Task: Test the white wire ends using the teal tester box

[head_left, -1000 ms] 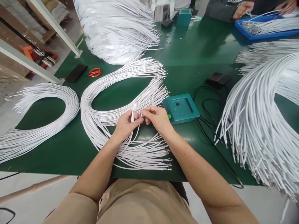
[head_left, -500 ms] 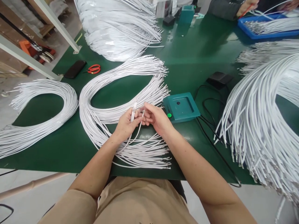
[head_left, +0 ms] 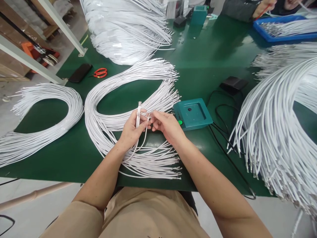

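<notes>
Several white cables (head_left: 138,112) stand up between the fingers of my left hand (head_left: 130,132), their ends pointing away from me. Its thumb and forefinger pinch one more white cable (head_left: 145,136) near its tip. My right hand (head_left: 166,125) is closed in a pinch beside that tip; whatever lies between its fingertips is too small to make out. Beneath both hands, a large looped bundle of white cables (head_left: 92,114) lies on the green table, with metal-tipped ends towards the right. Right of my right hand sits a teal device (head_left: 205,123) with a green button.
Another cable bundle (head_left: 71,105) lies left, a tall heap (head_left: 123,29) behind, and a big pile (head_left: 267,132) right. Orange-handled scissors (head_left: 100,72) rest near a black phone-like object (head_left: 80,73). Black cords (head_left: 224,148) trail rightward. A co-worker's hand (head_left: 264,8) is above a blue tray (head_left: 272,39).
The cables in my left hand have tipped more upright and shifted slightly left. The single cable's tip has moved left, and my right fingertips have drawn a little apart from it.
</notes>
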The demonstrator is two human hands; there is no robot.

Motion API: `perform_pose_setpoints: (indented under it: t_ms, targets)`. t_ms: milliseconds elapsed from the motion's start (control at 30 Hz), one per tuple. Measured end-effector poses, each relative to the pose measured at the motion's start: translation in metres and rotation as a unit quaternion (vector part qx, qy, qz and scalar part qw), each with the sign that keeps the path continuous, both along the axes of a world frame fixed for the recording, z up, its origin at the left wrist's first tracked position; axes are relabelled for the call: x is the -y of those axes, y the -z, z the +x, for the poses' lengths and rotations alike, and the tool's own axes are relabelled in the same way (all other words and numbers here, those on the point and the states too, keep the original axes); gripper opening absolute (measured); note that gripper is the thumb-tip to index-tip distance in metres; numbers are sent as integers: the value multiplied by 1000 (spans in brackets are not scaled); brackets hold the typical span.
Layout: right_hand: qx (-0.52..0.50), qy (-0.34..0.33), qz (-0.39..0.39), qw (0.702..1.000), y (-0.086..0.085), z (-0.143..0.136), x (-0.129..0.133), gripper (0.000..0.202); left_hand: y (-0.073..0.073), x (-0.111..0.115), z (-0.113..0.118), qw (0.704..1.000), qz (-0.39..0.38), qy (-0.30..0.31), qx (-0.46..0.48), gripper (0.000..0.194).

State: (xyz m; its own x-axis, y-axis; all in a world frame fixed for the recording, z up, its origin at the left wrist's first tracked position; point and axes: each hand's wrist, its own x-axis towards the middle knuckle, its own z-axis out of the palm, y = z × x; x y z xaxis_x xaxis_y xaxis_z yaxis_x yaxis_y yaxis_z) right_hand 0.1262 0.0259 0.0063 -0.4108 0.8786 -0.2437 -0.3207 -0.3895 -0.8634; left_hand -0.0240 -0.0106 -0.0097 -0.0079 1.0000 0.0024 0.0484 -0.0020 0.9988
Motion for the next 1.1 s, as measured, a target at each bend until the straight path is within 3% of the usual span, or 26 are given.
perform_pose_setpoints:
  t_ms: [100, 200, 300, 433, 533, 667, 833, 1100]
  targets:
    - [102, 27, 88, 991, 0, -2, 3, 22, 0, 0, 0, 1000, 4, 16, -9, 49]
    - [256, 60, 233, 936, 4, -2, 4, 14, 1, -1, 0, 999, -14, 34, 14, 43]
    - [408, 72, 400, 818, 10, -1, 5, 23, 3, -3, -2, 993, -59, 39, 95, 42]
    - [514, 14, 575, 636, 13, 1, 2, 30, 4, -6, -5, 972, -131, 28, 191, 46]
    - [554, -16, 606, 570, 7, 7, -3, 27, 5, -9, -5, 975, -130, 9, 179, 47]
    - [623, 0, 564, 542, -3, 23, -12, 21, 9, -12, -5, 989, -100, -8, 106, 48]
    - [634, -60, 540, 550, -2, 37, -24, 18, 11, -16, -3, 995, -91, -7, 36, 49]
    - [624, -50, 562, 541, -1, 36, -25, 21, 18, -18, 0, 995, -93, -16, -32, 44]
